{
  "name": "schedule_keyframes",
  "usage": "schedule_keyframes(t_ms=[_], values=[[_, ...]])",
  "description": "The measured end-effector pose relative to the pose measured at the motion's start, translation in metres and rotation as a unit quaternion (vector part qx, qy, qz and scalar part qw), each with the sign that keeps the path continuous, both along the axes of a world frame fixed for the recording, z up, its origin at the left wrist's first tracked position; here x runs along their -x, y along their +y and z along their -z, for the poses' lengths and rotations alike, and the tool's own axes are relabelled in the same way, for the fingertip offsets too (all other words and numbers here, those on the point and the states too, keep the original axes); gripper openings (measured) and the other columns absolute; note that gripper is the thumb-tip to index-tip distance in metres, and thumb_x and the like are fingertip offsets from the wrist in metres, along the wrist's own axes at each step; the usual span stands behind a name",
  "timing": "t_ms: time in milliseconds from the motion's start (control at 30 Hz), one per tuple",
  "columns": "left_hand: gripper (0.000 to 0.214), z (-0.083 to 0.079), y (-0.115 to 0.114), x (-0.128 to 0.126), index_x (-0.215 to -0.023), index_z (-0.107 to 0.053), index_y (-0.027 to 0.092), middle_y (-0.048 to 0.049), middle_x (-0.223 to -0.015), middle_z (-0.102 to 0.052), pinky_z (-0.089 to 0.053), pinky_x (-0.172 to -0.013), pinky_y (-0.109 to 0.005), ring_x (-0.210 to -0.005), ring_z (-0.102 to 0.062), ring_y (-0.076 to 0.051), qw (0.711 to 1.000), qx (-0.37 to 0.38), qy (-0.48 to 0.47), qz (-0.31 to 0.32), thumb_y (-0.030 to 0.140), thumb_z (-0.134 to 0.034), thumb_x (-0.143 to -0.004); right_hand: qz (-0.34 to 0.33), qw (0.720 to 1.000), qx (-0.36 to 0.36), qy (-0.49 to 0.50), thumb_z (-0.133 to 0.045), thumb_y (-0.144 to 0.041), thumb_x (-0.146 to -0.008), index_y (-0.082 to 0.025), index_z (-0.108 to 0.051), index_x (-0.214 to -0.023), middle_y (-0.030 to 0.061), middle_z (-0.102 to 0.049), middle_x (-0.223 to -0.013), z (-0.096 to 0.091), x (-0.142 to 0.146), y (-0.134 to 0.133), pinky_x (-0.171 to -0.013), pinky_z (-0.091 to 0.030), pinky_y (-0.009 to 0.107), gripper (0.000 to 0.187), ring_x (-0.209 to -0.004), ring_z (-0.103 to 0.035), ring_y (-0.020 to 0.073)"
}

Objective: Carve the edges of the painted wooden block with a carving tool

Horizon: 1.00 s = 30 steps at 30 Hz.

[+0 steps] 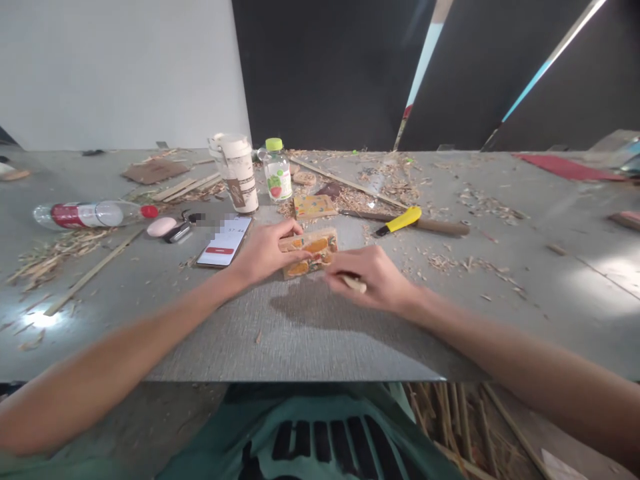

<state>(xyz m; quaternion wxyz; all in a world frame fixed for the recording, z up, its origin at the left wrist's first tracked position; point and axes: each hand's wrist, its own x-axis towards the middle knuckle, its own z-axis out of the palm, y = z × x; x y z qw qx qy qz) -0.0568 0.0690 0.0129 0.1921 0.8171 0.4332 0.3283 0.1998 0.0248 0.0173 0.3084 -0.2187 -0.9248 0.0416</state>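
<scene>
My left hand [263, 253] is clamping the orange-printed block [311, 252], long axis running left-right; my right hand [373, 277] is pinching a pale stick [354, 285] beside it, phone [224, 241] and yellow knife [400, 221] flanking.

The person wears a teal shirt [320, 408] with bold black block print across the chest, at the near edge. Both forearms are bare, from left hand [263, 253] and right hand [374, 277] back.

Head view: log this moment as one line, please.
left hand: holds patterned block | right hand: grips pale stick beside block | nearby: phone, yellow knife | surface: grey mat
</scene>
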Motion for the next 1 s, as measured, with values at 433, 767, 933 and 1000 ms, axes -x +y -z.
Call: schedule_keyframes(t_ms=[433,767,933,1000], values=[[0.053,-0.004,0.007,0.008,-0.137,-0.074,0.019,-0.0093,-0.121,-0.084,-0.056,-0.090,-0.039,-0.097,-0.079,-0.028,0.997,-0.007,0.072,0.011,0.052,-0.072,-0.095,0.060,0.987,-0.050,-0.143,-0.043,-0.014,-0.100,-0.017,-0.067,-0.108,0.0051,-0.068,-0.090,0.013,-0.011,-0.009,-0.060,-0.031,0.033,0.025,-0.075,-0.057,0.0169],[0.050,-0.004,0.007,0.008,-0.136,-0.073,0.021,-0.0092,-0.132,-0.080,-0.055,-0.102,-0.041,-0.111,-0.078,-0.029,0.997,-0.010,0.077,0.022,0.050,-0.072,-0.095,0.089,0.982,-0.031,-0.164,-0.046,-0.017,-0.102,-0.019,-0.066,-0.094,0.0063,-0.065,-0.093,0.023,-0.005,-0.013,-0.056,-0.020,0.032,0.022,-0.078,-0.052,0.0165],[0.048,-0.005,0.006,0.008,-0.135,-0.072,0.021,-0.0083,-0.131,-0.080,-0.056,-0.099,-0.039,-0.111,-0.077,-0.028,0.996,-0.014,0.079,0.034,0.049,-0.069,-0.097,0.086,0.980,-0.014,-0.177,-0.048,-0.019,-0.103,-0.018,-0.066,-0.091,0.0054,-0.061,-0.092,0.023,-0.002,-0.012,-0.056,-0.017,0.033,0.021,-0.073,-0.045,0.0151],[0.047,-0.006,0.006,0.007,-0.135,-0.071,0.021,-0.0084,-0.133,-0.079,-0.055,-0.098,-0.038,-0.113,-0.076,-0.028,0.996,-0.015,0.077,0.045,0.049,-0.069,-0.097,0.074,0.980,-0.006,-0.184,-0.049,-0.020,-0.103,-0.019,-0.065,-0.088,0.0050,-0.060,-0.091,0.022,-0.002,-0.012,-0.057,-0.017,0.033,0.022,-0.071,-0.043,0.0147]])
